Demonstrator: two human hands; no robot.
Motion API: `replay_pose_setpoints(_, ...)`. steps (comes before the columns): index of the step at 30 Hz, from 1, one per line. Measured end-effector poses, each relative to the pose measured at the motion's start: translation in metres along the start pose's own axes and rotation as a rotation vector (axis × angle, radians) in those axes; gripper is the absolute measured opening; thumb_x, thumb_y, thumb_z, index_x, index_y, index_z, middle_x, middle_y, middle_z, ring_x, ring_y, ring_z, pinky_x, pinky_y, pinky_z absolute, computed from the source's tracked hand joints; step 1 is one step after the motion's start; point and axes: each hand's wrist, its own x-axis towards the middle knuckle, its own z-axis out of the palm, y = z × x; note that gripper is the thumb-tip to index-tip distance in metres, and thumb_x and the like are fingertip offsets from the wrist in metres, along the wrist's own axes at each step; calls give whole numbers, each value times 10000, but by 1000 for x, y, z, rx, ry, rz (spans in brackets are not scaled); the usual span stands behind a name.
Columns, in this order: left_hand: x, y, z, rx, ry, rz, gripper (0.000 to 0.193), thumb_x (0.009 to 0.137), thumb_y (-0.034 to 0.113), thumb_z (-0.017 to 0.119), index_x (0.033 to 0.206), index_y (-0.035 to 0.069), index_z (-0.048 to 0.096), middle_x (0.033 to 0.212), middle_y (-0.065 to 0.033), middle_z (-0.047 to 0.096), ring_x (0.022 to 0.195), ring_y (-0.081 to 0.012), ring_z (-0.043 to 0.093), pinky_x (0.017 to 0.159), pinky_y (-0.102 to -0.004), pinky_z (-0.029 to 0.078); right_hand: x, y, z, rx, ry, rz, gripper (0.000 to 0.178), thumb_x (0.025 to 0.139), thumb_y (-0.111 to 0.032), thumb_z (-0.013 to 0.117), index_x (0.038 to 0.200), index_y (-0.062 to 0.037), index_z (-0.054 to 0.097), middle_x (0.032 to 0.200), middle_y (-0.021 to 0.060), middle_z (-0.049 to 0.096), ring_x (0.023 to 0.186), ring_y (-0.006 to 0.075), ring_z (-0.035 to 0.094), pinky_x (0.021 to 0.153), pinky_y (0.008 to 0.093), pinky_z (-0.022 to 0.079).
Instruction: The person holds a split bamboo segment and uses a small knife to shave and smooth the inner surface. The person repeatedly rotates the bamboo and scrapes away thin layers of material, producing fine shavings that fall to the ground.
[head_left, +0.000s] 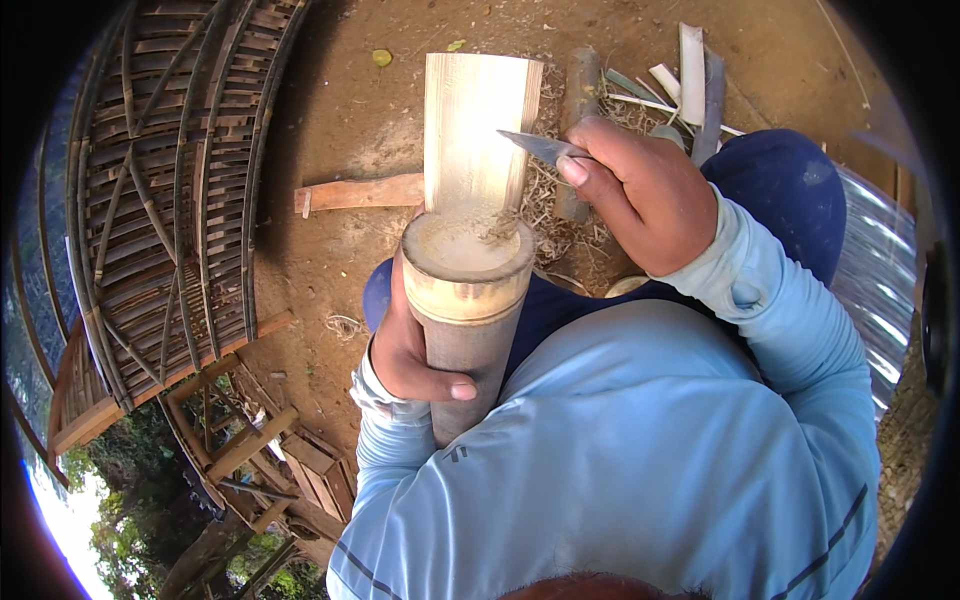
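A thick bamboo piece (465, 297) stands slanted against my body, its closed node end facing up. From that end a pale, split half-wall (475, 110) runs on away from me. Fine shavings (500, 230) lie on the node's rim. My left hand (412, 350) wraps round the bamboo just below the node, thumb across its front. In my right hand (645, 195) is a knife with a short pointed blade (545, 147), its tip toward the left, over the right part of the pale half-wall. The knife's handle is hidden inside my fist.
A flat wooden strip (362, 193) lies on the dirt ground left of the bamboo. Right of it are a round bamboo length (582, 90), curly shavings (545, 190) and split offcuts (692, 75). A slatted bamboo structure (170, 180) rises at the left; corrugated metal sheeting (875, 270) stands at the right.
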Motion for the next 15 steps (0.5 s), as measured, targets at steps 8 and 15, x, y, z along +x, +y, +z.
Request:
replay_pose_setpoints(8,9,-9,-22,-220,-176,-12,1093,417,210,863,1357,-132,421,1224,-260,601,1115,-334,611,988,-395,462,10,-9,5,-65,55,-57,157,1005,-198,527,932,-59,514,648,174,550,605,397,570,527,478,416)
replay_pose_setpoints(15,10,-11,-25,-263,-180,-32,1083,414,241,863,1336,-143,445,1199,-270,607,1094,-331,619,961,-390,479,13,-14,11,-132,18,-48,152,989,-198,545,912,-72,510,646,177,556,608,400,582,528,487,431)
